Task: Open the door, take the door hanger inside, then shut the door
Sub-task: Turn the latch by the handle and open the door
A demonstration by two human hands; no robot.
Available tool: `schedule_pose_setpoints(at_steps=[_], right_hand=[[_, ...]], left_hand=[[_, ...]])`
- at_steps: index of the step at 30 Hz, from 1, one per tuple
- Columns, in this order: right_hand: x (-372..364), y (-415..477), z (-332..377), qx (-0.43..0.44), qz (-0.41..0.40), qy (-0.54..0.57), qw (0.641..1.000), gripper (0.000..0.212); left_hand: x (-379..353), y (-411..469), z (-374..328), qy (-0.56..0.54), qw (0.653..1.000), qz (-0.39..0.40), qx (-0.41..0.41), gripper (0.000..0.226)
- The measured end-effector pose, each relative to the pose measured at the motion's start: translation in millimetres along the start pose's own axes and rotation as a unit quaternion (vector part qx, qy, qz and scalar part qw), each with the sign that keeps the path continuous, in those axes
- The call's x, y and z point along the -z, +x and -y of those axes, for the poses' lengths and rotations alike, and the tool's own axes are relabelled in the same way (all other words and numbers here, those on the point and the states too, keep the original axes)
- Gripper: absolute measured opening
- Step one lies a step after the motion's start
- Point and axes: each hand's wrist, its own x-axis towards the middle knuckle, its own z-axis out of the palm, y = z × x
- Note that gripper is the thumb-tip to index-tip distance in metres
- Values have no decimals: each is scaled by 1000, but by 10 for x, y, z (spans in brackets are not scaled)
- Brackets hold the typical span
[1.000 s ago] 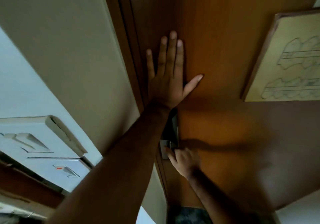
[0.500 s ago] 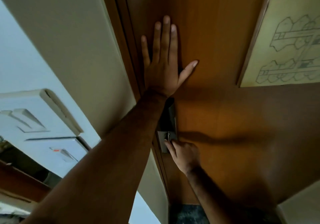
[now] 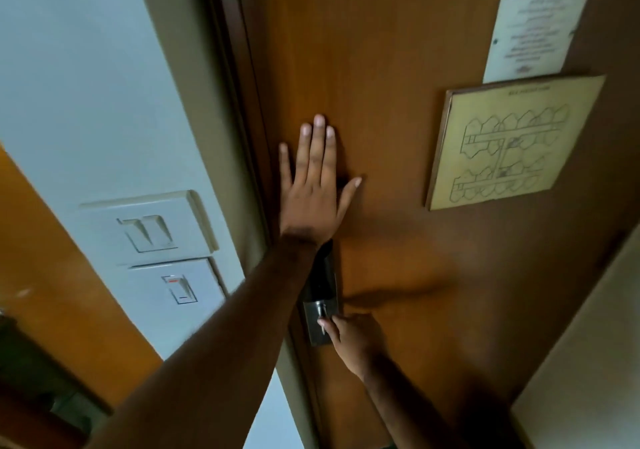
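Door (image 3: 398, 67): brown wood, fills the centre of view, its edge against the frame (image 3: 239, 102); appears shut
Left hand (image 3: 311, 192): palm flat on the door just above the lock plate (image 3: 320, 296), fingers straight and spread, gripping nothing
Right hand (image 3: 356, 341): at the lower part of the lock plate, fingers curled; handle hidden, so grip cannot be confirmed
Door hanger: not identified in view
Floor-plan plaque (image 3: 512, 143): fixed to door, right of left hand
Paper notice (image 3: 536, 32): above plaque
Wall switches (image 3: 156, 247): left of frame
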Motion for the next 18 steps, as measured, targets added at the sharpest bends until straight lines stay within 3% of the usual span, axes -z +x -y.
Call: schedule_pose_setpoints(at_steps=[3, 7, 11, 12, 14, 16, 18], right_hand=[[175, -221, 90, 3, 20, -40, 999, 55], [314, -550, 179, -12, 39, -67, 997, 52], [624, -953, 298, -21, 75, -123, 989, 63], [784, -1050, 309, -26, 58, -122, 990, 65], [1169, -1199, 283, -6, -50, -130, 990, 62], [1645, -1277, 260, 24, -181, -151, 972, 60], [2205, -1279, 314, 55, -237, -192, 951, 69]], left_hand=[[368, -264, 24, -57, 998, 28, 30, 88], [778, -692, 49, -134, 977, 66, 150, 94], [1181, -875, -18, -329, 921, 76, 195, 88], [1266, -901, -50, -389, 898, 74, 192, 86], [1373, -980, -91, -484, 846, 57, 215, 87], [1439, -1085, -172, -532, 791, 52, 298, 89], [1531, -1203, -291, -559, 731, 75, 384, 95]])
